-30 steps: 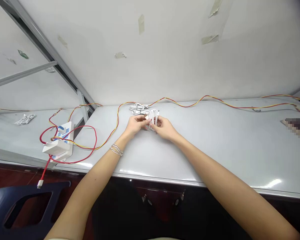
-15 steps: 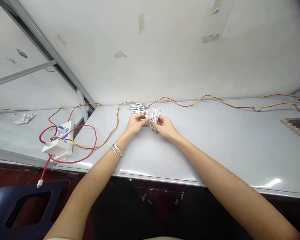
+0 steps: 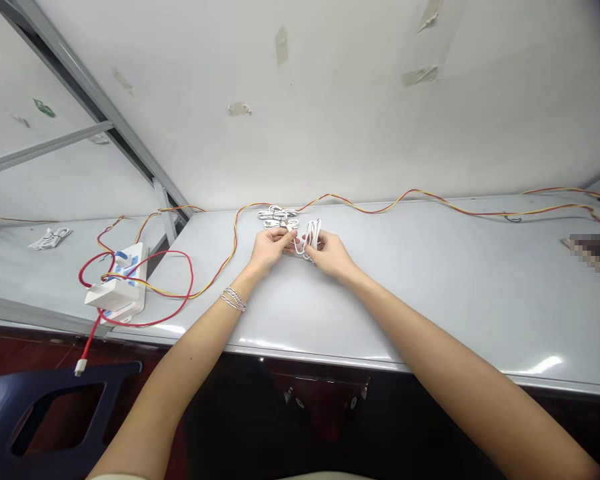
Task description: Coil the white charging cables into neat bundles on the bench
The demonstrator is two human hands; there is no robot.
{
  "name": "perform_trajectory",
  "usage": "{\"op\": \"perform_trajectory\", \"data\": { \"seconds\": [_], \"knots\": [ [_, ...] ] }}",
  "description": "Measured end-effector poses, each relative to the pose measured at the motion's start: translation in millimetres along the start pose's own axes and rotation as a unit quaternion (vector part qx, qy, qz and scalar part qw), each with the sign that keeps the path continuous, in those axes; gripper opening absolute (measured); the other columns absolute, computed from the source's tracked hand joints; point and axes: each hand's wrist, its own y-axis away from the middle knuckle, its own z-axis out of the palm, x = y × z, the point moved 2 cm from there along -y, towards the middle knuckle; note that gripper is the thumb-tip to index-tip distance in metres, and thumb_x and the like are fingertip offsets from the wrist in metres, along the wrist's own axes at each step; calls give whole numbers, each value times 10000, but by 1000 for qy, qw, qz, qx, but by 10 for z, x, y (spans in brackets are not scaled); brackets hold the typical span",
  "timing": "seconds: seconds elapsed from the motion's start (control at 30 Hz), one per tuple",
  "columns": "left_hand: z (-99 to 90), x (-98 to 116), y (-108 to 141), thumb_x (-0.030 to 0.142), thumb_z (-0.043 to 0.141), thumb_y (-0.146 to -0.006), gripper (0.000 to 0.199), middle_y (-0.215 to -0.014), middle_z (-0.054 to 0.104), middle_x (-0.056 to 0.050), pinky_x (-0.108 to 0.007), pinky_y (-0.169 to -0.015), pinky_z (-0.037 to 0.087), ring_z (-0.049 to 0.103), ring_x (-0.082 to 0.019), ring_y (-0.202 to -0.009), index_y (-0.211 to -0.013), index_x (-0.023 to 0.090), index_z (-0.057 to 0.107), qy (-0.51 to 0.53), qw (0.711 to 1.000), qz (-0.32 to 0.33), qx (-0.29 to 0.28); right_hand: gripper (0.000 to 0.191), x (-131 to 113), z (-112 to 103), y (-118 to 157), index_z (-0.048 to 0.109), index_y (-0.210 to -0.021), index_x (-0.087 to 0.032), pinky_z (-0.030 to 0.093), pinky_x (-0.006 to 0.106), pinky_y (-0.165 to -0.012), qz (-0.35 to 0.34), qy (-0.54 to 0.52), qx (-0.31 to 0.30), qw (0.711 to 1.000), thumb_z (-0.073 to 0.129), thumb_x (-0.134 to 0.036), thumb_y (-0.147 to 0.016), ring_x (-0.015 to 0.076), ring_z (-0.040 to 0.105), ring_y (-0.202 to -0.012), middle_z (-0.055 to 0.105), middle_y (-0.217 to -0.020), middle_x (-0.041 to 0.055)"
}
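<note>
The person's left hand [image 3: 269, 248] is pinching the connector end of a coiled white charging cable [image 3: 310, 240] between narrowly closed fingertips, while the right hand [image 3: 330, 255] is holding its loops in curled fingers, just above the grey counter [image 3: 430, 320]. Relative to that coil, a pile of white cables [image 3: 277, 217] is lying just behind, a red-and-yellow wire [image 3: 380, 208] is running along farther behind, and a white power strip [image 3: 123, 293] is sitting well to the left, with a red cable [image 3: 89, 337] hanging down beside it.
</note>
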Motion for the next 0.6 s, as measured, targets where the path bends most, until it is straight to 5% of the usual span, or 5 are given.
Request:
{"op": "perform_trajectory", "data": {
  "seconds": [0.27,0.6],
  "knots": [
    [-20,29,7,348,931,-509,465,-782,730,-80,-322,-713,563,685,-178,-704,-826,86,714,22,1000,0,-8,222,32,0,-11,677,-928,-166,454,257,-602,19,-13,15,1000,636,-297,-753,153,583,-669,717,-877,59],
    [-36,-13,-37,340,925,-504,458,-780,707,-67,-302,-669,534,663,-162,-683,-802,93,679,22,1000,5,1,208,37,4,-1,659,-914,-169,468,285,-629,16,-4,16,1000,636,-304,-756,173,609,-685,715,-862,62]
  ]
}}
